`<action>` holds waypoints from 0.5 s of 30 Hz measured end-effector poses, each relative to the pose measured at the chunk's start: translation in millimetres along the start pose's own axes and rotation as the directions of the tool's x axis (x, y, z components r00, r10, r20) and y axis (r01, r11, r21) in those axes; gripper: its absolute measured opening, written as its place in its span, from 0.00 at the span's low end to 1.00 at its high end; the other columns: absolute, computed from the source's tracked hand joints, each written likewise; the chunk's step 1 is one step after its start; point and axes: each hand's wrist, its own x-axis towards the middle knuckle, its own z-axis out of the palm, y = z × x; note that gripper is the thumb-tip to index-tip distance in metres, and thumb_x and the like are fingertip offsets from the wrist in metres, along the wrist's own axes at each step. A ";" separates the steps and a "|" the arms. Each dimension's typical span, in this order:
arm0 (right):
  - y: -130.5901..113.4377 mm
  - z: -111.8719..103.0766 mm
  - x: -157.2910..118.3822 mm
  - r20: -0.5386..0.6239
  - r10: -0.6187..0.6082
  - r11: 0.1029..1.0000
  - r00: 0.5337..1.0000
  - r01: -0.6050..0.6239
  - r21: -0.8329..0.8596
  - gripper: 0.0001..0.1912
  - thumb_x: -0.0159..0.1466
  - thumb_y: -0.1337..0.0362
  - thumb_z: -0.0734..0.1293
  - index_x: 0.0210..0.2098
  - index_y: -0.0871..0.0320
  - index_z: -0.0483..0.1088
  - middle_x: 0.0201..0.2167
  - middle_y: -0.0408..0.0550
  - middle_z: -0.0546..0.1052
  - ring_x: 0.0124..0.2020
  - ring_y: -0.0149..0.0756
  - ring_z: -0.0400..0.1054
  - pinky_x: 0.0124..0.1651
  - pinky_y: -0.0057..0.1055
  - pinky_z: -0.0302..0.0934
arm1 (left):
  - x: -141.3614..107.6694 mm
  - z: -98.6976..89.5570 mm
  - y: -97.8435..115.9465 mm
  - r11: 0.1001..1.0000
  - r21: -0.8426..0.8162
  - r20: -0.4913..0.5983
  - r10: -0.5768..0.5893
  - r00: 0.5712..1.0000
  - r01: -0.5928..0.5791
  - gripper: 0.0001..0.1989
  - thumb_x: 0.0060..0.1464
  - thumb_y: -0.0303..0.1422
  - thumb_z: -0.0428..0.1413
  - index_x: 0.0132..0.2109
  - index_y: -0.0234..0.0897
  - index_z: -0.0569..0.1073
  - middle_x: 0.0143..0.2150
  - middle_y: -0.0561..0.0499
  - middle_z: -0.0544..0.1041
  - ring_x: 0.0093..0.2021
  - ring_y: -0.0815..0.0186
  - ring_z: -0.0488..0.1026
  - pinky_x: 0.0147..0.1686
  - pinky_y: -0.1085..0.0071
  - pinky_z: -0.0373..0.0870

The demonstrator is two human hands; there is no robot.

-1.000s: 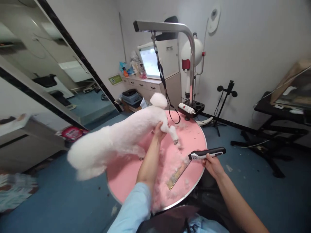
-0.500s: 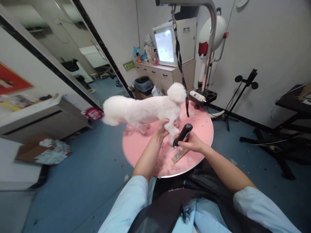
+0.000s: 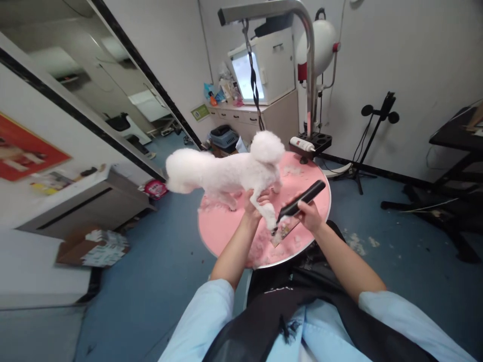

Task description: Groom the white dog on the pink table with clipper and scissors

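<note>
A white fluffy dog (image 3: 230, 173) stands on a round pink table (image 3: 215, 231) strewn with loose white fur. My left hand (image 3: 253, 203) is wrapped round the upper part of the dog's near front leg (image 3: 266, 213). In my right hand (image 3: 309, 215) is a black clipper (image 3: 304, 198), its tip against the paw of that leg. Below the clipper lies a flat comb-like strip (image 3: 285, 234), partly covered by fur. A black twisted strap (image 3: 253, 80) hangs from a metal arm (image 3: 264, 11) behind the dog's head.
A white bottle (image 3: 302, 144) rests on a black holder (image 3: 320, 142) at the table's back edge, beside the upright pole. A cabinet (image 3: 281, 113) with a lit box on top stands behind. A black stand (image 3: 372, 146) is at the right.
The clipper has swung to a flatter slant, its back end up and right. The dog's front leg now reaches forward, its head has turned, and the whole view has shifted.
</note>
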 end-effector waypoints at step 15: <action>20.5 10.9 30.0 0.099 0.220 0.962 0.971 -0.232 0.140 0.19 0.46 0.56 0.74 0.34 0.55 0.67 0.25 0.41 0.79 0.20 0.31 0.68 0.18 0.23 0.56 | 10.0 -2.0 -8.4 0.985 0.036 0.010 0.166 0.986 -0.166 0.18 0.64 0.46 0.51 0.31 0.39 0.59 0.25 0.57 0.58 0.18 0.76 0.49 0.17 0.78 0.55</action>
